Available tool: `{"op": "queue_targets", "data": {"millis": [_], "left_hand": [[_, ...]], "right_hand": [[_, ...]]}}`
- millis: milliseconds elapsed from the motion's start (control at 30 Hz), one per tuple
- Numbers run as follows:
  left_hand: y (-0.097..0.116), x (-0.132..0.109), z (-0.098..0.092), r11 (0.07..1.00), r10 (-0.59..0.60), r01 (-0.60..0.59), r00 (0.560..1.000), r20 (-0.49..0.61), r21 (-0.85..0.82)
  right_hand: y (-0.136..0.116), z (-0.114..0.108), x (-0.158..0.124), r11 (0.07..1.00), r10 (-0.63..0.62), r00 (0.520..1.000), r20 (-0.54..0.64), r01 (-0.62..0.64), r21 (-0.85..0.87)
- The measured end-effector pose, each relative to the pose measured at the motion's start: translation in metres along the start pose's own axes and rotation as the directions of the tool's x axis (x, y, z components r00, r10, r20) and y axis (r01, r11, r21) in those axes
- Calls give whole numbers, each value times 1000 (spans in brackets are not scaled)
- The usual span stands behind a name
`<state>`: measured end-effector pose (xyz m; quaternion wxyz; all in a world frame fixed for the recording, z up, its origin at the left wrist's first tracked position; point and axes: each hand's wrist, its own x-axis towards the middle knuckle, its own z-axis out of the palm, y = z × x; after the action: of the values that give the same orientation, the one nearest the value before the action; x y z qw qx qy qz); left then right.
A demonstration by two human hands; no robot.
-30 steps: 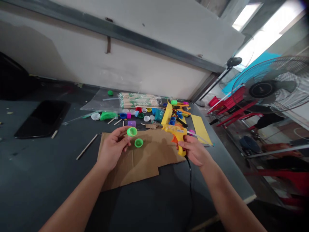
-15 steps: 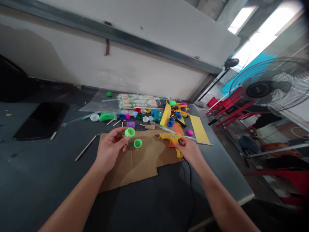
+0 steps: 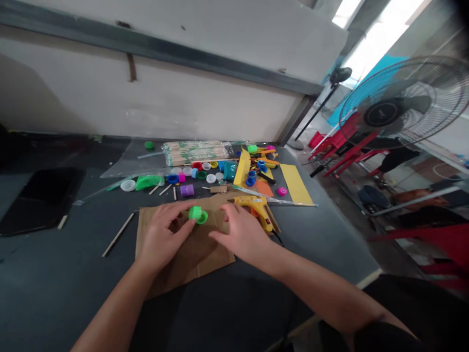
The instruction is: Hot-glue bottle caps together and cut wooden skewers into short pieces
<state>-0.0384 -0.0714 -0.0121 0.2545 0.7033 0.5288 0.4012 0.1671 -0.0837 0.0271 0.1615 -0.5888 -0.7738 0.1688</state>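
Right at the bottom of the view, the left hand and the right hand reach over a sheet of brown corrugated cardboard lying on a dark table. Two green plastic bottle caps sit on the cardboard between the hands, the brighter cap leaning against the darker cap. The left fingers curl in and touch the brighter cap from its left side, though I cannot tell whether they grip it. The right fingers are spread open, hold nothing and stop just beside the caps.

Just past the right hand, a yellow hot-glue gun lies on its side at the cardboard's edge, with a black cord running from its handle. A loose wooden stick lies left of the cardboard, and a flat black slab lies farther left. Beyond the cardboard are a purple cap, many scattered plastic caps, a wrapped bundle of wooden sticks and a yellow paper strip. Past the table's far right corner stand a pedestal fan and red plastic chairs.
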Motion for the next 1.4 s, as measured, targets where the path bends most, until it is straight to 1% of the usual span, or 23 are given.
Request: {"op": "queue_targets", "data": {"millis": [100, 167, 367, 467, 600, 733, 867, 1000, 1100, 1233, 1400], "left_hand": [[-3, 0, 2, 999, 9, -8, 1000, -17, 49], [-5, 0, 3, 998, -8, 9, 1000, -23, 56], [-5, 1, 4, 998, -16, 16, 1000, 1, 59], [-5, 0, 4, 999, -26, 27, 1000, -4, 47], [-5, 0, 4, 998, -26, 26, 1000, -1, 54], [-5, 1, 6, 998, -10, 10, 1000, 3, 63], [-5, 2, 8, 997, 13, -13, 1000, 0, 79], [-3, 3, 7, 996, -13, 13, 1000, 1, 86], [-2, 4, 7, 996, -54, 53, 999, 2, 71], [-3, 3, 6, 993, -115, 115, 993, 11, 38], [-6, 2, 5, 990, -139, 139, 990, 27, 19]], "right_hand": [[-6, 27, 12, 999, -3, 1000, 9, 3, -40], [-7, 36, 18, 998, -5, 1000, -8, 4, -56], [-6, 45, 24, 999, -27, 999, -43, 25, -49], [-4, 49, 25, 999, -38, 997, -61, 36, -27], [-2, 51, 27, 999, -27, 996, -84, 29, 16], [-3, 50, 29, 1000, 15, 998, -66, -15, -3], [-6, 48, 30, 1000, -25, 998, -57, 25, -1], [-6, 49, 30, 999, -46, 996, -71, 48, 26], [-4, 49, 30, 993, -54, 995, -87, 63, 98], [-1, 48, 30, 973, -34, 997, -75, 50, 227], [0, 46, 30, 941, -44, 997, -69, 65, 331]]}}
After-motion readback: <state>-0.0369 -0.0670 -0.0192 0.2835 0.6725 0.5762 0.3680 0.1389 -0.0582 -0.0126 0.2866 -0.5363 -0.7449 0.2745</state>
